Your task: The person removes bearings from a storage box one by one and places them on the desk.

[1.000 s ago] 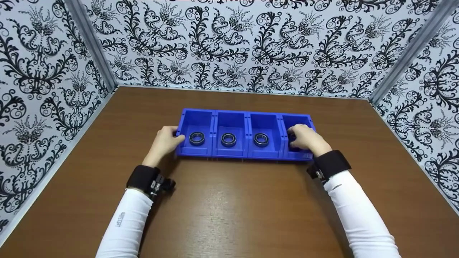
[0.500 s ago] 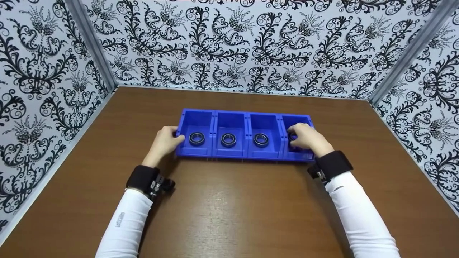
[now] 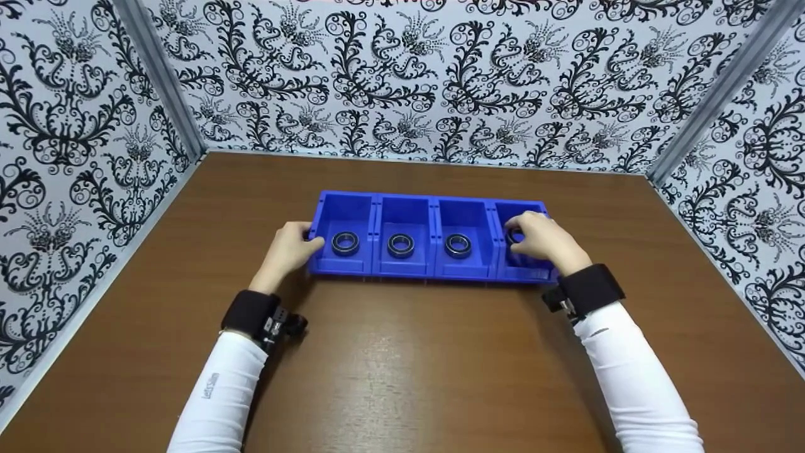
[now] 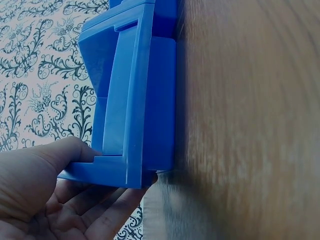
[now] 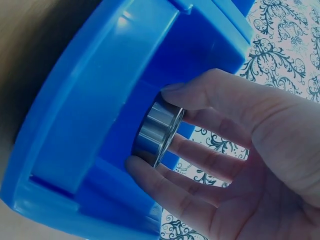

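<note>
A blue bin (image 3: 402,269) with a row of compartments stands on the table. My left hand (image 3: 290,248) grips its left end wall, the thumb inside and the fingers outside, as the left wrist view shows. In the rightmost compartment my right hand (image 3: 544,238) holds a bearing (image 5: 159,131) between thumb and fingertips. The right wrist view shows its shiny metal outer side; it looks tilted and raised off the compartment floor. One bearing lies flat in each of the other compartments: the left bearing (image 3: 345,253), the middle bearing (image 3: 400,255) and the right bearing (image 3: 458,255).
The brown wooden table (image 3: 390,358) extends around the bin on every side. Patterned panels (image 3: 402,82) enclose it at the back, left and right, with grey metal posts (image 3: 157,75) at the corners.
My right hand has shifted slightly up and to the right within the rightmost compartment, and more of the bearing it holds shows. My left hand and the bin have stayed in place.
</note>
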Motion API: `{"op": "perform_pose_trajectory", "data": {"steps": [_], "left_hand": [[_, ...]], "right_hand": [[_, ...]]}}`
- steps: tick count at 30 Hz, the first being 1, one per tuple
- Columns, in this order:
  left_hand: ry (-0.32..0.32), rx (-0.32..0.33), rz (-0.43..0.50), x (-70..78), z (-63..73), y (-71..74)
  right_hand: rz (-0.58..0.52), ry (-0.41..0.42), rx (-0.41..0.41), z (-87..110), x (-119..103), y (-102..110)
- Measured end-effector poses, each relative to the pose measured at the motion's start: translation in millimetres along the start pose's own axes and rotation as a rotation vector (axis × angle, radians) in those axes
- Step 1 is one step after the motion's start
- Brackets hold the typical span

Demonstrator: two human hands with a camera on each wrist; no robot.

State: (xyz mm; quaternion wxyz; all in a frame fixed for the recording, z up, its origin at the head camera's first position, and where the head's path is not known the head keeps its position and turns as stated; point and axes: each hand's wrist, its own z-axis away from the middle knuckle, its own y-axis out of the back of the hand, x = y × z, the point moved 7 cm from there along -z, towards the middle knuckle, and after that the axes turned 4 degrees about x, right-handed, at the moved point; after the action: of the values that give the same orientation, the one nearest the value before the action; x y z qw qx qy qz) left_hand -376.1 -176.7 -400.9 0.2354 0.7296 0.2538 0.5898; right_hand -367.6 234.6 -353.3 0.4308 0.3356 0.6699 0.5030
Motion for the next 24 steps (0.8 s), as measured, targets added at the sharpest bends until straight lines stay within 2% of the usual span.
{"op": "perform_pose_trajectory", "data": {"steps": [12,24], "left_hand": [[0.008,0.0,-0.003,-2.3,-0.9,-0.9],[0.012,-0.007,0.008,-0.1,-0.2,0.2]], "right_hand": [[-0.004,-0.032,-0.011,2.7,-2,8],[-0.023,-0.015,0.01,4.9,-3,17]]}}
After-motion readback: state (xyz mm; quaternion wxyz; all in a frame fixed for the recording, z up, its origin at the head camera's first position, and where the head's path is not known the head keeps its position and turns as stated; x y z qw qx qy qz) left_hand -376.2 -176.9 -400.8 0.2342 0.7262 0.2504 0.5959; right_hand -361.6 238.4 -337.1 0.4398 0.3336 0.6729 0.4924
